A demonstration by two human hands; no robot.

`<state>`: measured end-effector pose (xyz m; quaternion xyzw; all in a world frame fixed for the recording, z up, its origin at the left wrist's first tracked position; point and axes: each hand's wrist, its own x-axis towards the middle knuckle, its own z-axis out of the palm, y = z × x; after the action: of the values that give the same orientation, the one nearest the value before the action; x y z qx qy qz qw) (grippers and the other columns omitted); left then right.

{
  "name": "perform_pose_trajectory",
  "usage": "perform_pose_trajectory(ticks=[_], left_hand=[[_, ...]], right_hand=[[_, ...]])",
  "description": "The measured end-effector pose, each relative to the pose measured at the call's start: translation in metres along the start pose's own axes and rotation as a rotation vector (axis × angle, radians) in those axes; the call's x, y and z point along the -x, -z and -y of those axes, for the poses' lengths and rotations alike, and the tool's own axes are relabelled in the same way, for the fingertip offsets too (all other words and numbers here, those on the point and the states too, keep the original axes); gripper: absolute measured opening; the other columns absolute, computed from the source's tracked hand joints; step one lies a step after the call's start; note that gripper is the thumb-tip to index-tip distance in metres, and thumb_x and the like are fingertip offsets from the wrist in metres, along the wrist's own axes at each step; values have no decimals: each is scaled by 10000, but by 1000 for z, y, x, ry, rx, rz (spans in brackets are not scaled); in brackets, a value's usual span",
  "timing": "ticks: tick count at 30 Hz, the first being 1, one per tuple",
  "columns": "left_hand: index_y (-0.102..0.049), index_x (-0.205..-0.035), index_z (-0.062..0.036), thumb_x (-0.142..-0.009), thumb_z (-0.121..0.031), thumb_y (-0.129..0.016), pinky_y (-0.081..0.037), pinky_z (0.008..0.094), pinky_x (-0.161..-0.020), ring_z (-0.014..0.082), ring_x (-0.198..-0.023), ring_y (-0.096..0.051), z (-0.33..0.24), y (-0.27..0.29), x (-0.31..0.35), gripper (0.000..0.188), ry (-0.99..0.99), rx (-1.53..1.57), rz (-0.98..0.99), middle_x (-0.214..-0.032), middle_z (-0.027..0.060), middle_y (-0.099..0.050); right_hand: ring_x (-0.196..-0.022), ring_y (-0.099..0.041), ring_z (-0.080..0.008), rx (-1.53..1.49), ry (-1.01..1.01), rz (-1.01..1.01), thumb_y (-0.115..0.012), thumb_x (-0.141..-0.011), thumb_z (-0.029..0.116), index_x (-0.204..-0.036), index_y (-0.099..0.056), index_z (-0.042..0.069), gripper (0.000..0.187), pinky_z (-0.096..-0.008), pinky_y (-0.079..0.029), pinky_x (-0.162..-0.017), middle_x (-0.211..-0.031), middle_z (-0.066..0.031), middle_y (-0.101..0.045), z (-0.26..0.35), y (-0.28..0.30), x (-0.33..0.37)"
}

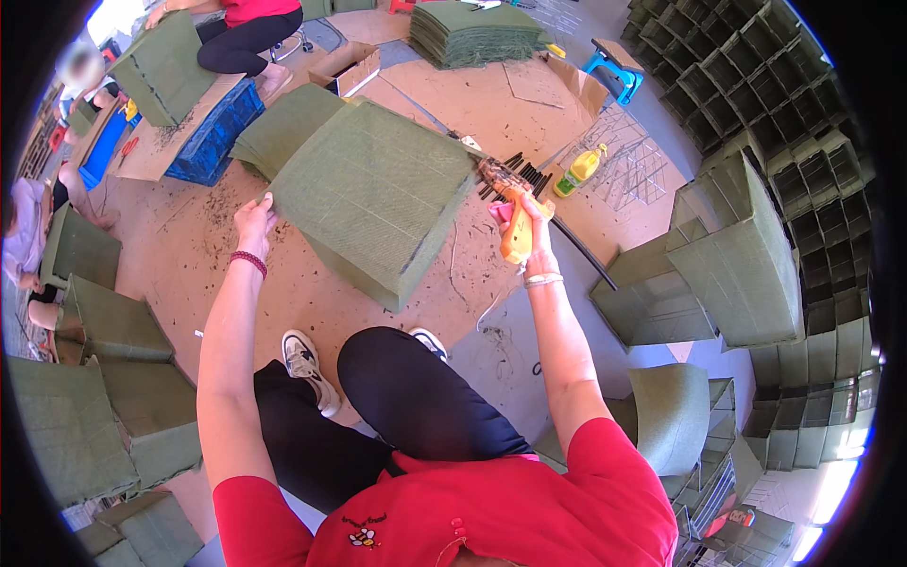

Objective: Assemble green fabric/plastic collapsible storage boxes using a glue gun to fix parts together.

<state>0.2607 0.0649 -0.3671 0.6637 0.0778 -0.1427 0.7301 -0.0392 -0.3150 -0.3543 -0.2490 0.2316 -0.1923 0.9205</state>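
A green mesh-covered box (378, 180) sits tilted in front of me, its broad face turned up. My left hand (255, 222) is closed on its left corner, fingers at the edge. In my right hand (532, 222) is a yellow-orange glue gun (517, 236), its front part dark and crusted. The gun's front end is at the box's right corner; whether it touches cannot be made out. From the gun's rear a long black stick (584, 253) slants down to the right. Another green piece (293, 128) lies behind the box.
Black sticks (527, 172), a yellow bottle (581, 170) and wire frames (628, 161) lie to the right. Green panels (472, 33) are stacked ahead. Finished-looking green boxes (737, 255) stand right and left, with a tall stack (746, 76) far right. Another person (250, 38) sits at the upper left.
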Motion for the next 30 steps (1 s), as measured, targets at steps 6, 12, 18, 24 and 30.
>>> perform_pose_trajectory(ticks=[6, 12, 18, 24, 30], left_hand=[[-607, -1029, 2, -861, -131, -618, -515, 351, -830, 213, -902, -624, 2, 3, 2, 215, 4, -39, -12, -1006, 109, -630], [-603, -1023, -15, -863, -146, -618, -506, 366, -829, 212, -918, -613, 4, 4, 4, 208, 24, -26, 10, -1004, 95, -626], [-604, -1021, -26, -867, -156, -615, -504, 365, -824, 202, -910, -612, 1, 8, 5, 202, 23, -25, 20, -995, 81, -628], [-612, -1007, -23, -872, -175, -610, -488, 378, -853, 202, -907, -616, -6, -9, 1, 203, 2, -13, 13, -970, 80, -637], [-277, -1313, -46, -745, -298, -756, -452, 483, -900, 325, -1079, -520, 33, 19, -18, 785, -41, 41, -13, -1250, 160, -439]], right_hand=[[-816, -646, -330, -50, 40, 69, -624, -838, 273, -1131, -501, 41, 394, -285, -538, -474, -900, -214, -621, 8, 20, -1], [-791, -650, -313, 1, -39, 41, -621, -837, 297, -1133, -496, 46, 408, -261, -522, -449, -935, -212, -613, 5, 15, 22], [-769, -664, -290, 259, -105, 77, -612, -822, 278, -1146, -458, 39, 431, -237, -539, -477, -902, -211, -626, -40, -5, 85], [-1091, -555, -332, 46, -214, 283, -614, -834, 374, -1112, -508, 67, 427, -408, -539, -767, -1096, -190, -582, -99, 27, 109], [-1325, -247, -408, -458, -246, 364, -703, -746, 405, -962, -609, 148, 348, -691, -256, -975, -1405, -152, -349, -158, 6, 115]])
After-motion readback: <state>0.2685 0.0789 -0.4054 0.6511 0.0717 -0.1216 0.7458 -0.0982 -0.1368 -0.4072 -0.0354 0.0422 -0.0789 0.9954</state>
